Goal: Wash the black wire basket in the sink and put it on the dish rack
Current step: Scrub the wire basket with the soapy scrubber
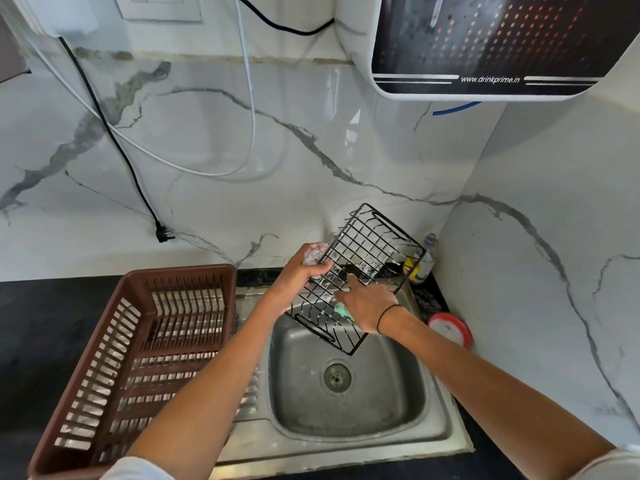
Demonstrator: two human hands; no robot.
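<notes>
The black wire basket point(360, 271) is being held tilted over the sink point(436, 424), gripped by the left hand point(301, 275) and scrubbed with a green sponge point(343, 310) clasped in the right hand point(370, 306), so rinsing is judged to be pending before the brown dish rack point(145, 355)

The black wire basket point(360, 271), soapy and tilted, hangs above the steel sink point(349, 414). The empty brown slatted dish rack point(114, 358) sits just left of the sink.
</notes>
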